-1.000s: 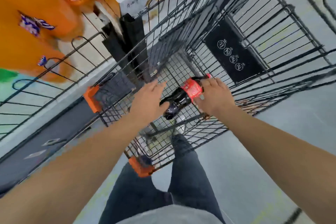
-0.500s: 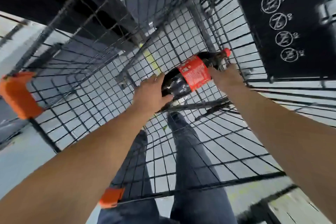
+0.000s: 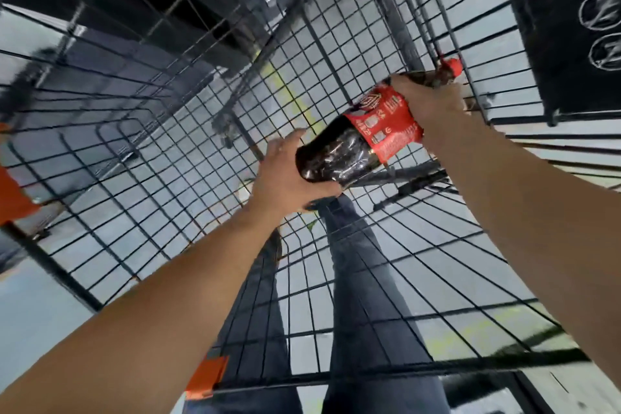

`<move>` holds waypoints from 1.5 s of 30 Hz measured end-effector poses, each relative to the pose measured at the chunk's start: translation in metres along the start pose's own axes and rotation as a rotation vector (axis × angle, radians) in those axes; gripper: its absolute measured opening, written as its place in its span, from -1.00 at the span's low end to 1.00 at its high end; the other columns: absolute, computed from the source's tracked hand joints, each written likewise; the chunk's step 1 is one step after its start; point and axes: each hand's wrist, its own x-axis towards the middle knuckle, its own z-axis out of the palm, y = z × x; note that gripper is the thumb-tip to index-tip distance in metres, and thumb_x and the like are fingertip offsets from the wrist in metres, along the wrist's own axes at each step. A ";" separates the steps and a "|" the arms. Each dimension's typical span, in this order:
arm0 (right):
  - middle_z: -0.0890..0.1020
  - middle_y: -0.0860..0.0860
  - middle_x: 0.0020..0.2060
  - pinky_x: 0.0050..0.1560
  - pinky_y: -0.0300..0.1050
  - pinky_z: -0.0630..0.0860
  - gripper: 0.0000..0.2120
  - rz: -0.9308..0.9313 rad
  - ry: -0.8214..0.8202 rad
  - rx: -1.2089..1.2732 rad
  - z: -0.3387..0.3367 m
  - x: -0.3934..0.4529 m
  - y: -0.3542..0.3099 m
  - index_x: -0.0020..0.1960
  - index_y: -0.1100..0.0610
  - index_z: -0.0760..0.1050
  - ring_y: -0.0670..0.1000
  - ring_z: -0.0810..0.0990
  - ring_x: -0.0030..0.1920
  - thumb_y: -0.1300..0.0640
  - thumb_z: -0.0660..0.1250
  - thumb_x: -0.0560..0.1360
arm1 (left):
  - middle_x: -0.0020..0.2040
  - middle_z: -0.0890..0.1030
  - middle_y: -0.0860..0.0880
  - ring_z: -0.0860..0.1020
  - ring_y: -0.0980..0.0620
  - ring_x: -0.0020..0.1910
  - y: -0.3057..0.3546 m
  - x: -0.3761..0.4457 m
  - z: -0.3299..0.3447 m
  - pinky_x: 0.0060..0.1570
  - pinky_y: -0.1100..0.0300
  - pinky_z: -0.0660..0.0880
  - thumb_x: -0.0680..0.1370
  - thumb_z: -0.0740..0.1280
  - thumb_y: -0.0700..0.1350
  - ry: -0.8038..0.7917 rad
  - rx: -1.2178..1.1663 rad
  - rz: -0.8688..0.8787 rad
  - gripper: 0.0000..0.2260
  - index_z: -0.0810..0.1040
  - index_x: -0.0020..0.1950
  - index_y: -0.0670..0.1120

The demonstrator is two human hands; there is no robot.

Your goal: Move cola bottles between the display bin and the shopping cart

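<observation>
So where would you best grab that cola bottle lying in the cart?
The cola bottle lies tilted, cap away. Probably grip the narrow shoulder from above, as the right hand does, with the left hand cupping the rounded base from below.

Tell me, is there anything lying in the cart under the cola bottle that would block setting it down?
Nothing visible does. The cola bottle is held by both the left hand and the right hand above the cart's wire floor, and the mesh around it shows only bare grid and the floor beneath.
</observation>
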 end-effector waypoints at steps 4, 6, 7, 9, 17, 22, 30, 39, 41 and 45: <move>0.69 0.08 0.04 -0.13 0.22 0.70 -0.03 0.062 -0.039 0.145 -0.003 -0.024 -0.003 0.37 0.05 0.39 0.10 0.75 -0.09 -0.11 0.65 0.04 | 0.29 0.53 0.03 0.53 0.05 0.24 -0.003 0.006 0.007 0.28 0.10 0.48 0.06 0.63 0.21 -0.082 -0.061 -0.068 0.00 0.35 0.45 0.11; 0.65 0.09 0.08 -0.17 0.30 0.68 0.07 0.115 -0.067 0.191 -0.003 -0.027 -0.004 0.43 0.01 0.30 0.15 0.74 -0.08 -0.14 0.67 0.01 | 0.16 0.56 0.04 0.56 0.06 0.11 -0.003 0.003 0.015 0.15 0.05 0.57 0.06 0.60 0.24 -0.011 -0.037 -0.039 -0.14 0.42 0.31 0.14; 0.65 0.09 0.09 -0.16 0.31 0.67 0.12 0.134 -0.076 0.188 -0.003 -0.031 -0.003 0.43 0.00 0.29 0.16 0.74 -0.07 -0.19 0.67 -0.04 | 0.14 0.54 0.03 0.54 0.04 0.10 -0.005 0.000 0.017 0.12 0.04 0.57 0.07 0.58 0.25 0.025 -0.015 -0.025 -0.16 0.42 0.31 0.13; 0.67 0.09 0.12 -0.15 0.29 0.67 0.07 0.139 -0.113 0.194 -0.003 -0.039 -0.001 0.42 0.01 0.33 0.15 0.74 -0.04 -0.22 0.68 0.02 | 0.18 0.51 0.00 0.51 -0.03 0.16 -0.010 -0.005 0.016 0.15 -0.02 0.56 0.10 0.55 0.28 0.107 0.026 0.004 -0.13 0.38 0.36 0.13; 0.72 0.14 0.07 -0.09 0.28 0.69 -0.18 -0.031 -0.127 0.455 -0.001 -0.130 -0.031 0.38 0.09 0.40 0.14 0.78 -0.11 -0.07 0.67 0.23 | 0.38 0.42 -0.12 0.41 -0.18 0.33 -0.011 -0.069 -0.039 0.36 -0.17 0.38 0.21 0.55 0.25 0.378 0.081 0.179 -0.06 0.30 0.51 0.03; 0.69 0.11 0.14 -0.02 0.18 0.71 0.06 -0.235 -0.122 0.557 -0.002 -0.223 -0.055 0.40 0.05 0.41 0.14 0.76 -0.03 -0.12 0.73 -0.03 | 0.45 0.32 -0.06 0.33 -0.15 0.38 -0.017 -0.129 -0.088 0.33 0.09 0.25 0.25 0.58 0.18 0.511 0.046 0.230 -0.07 0.25 0.53 0.11; 0.71 0.09 0.11 0.13 0.26 0.67 -0.54 -0.510 -0.169 0.724 -0.004 -0.394 -0.052 0.12 -0.07 0.48 0.13 0.74 0.06 0.04 0.61 0.32 | 0.46 0.31 -0.14 0.31 -0.26 0.39 -0.042 -0.236 -0.178 0.42 -0.14 0.24 0.26 0.56 0.17 0.657 0.120 0.397 -0.05 0.23 0.56 0.03; 0.65 0.04 0.15 0.07 0.09 0.69 -0.32 -0.751 -0.280 0.651 0.002 -0.526 -0.019 0.43 0.05 0.36 0.03 0.73 0.03 -0.01 0.59 0.42 | 0.42 0.31 -0.04 0.34 -0.18 0.36 -0.094 -0.343 -0.200 0.33 -0.15 0.40 0.26 0.56 0.17 0.854 0.056 0.423 -0.09 0.23 0.53 0.07; 0.62 0.05 0.25 0.14 0.13 0.67 -0.11 -0.774 -0.320 0.612 0.007 -0.549 -0.008 0.49 0.03 0.31 0.05 0.71 0.12 -0.14 0.62 0.28 | 0.40 0.33 -0.02 0.35 -0.17 0.34 -0.108 -0.364 -0.194 0.30 -0.15 0.43 0.26 0.53 0.20 0.910 0.026 0.408 -0.09 0.24 0.53 0.07; 0.63 0.06 0.23 0.14 0.23 0.67 -0.22 -0.816 -0.426 0.543 0.008 -0.580 0.021 0.35 -0.06 0.37 0.10 0.72 0.12 -0.16 0.61 0.23 | 0.41 0.34 0.00 0.37 -0.15 0.36 -0.136 -0.408 -0.172 0.28 -0.14 0.47 0.21 0.49 0.23 1.020 -0.033 0.358 -0.07 0.25 0.53 0.09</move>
